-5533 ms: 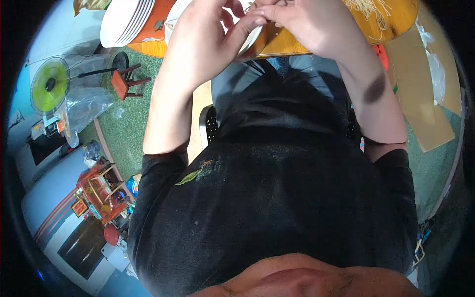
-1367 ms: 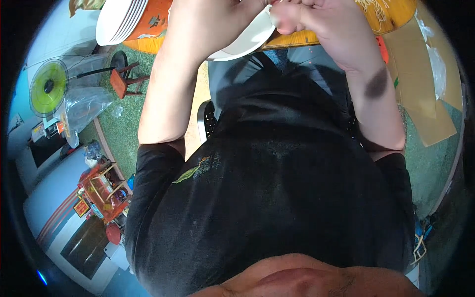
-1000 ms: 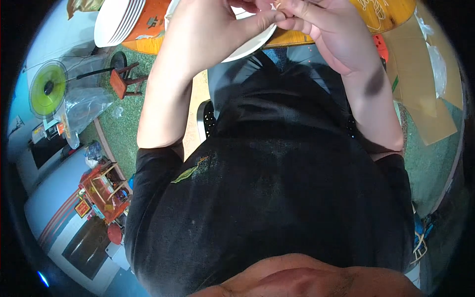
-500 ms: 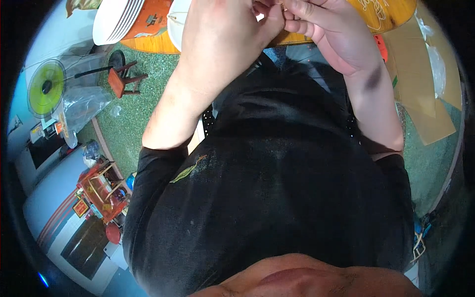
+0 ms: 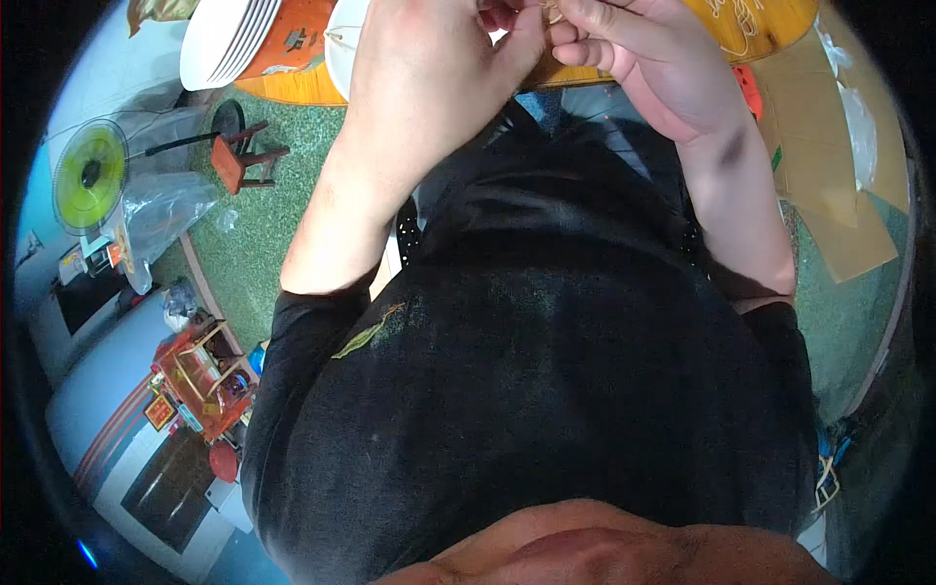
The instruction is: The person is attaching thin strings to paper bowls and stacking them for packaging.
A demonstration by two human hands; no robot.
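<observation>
Both hands at top edge: left hand (image 5: 429,68) fingers curled, right hand (image 5: 648,54) pinching sth small, white bowl (image 5: 343,44) beside.

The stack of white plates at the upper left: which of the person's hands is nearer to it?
Left. The left hand is raised just right of the stack of white plates, with a white bowl between them; the right hand is farther right, beyond the left hand.

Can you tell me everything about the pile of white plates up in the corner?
The stack of white plates sits at the top left of the picture, on the orange table. Several plates lie one on another, and their rims show as thin curved lines. They look smooth and glossy, like ceramic. The stack seems tilted, though the lens bends things there. The picture's edge cuts off the top. No hand touches it; the left hand is off to its right.
</observation>
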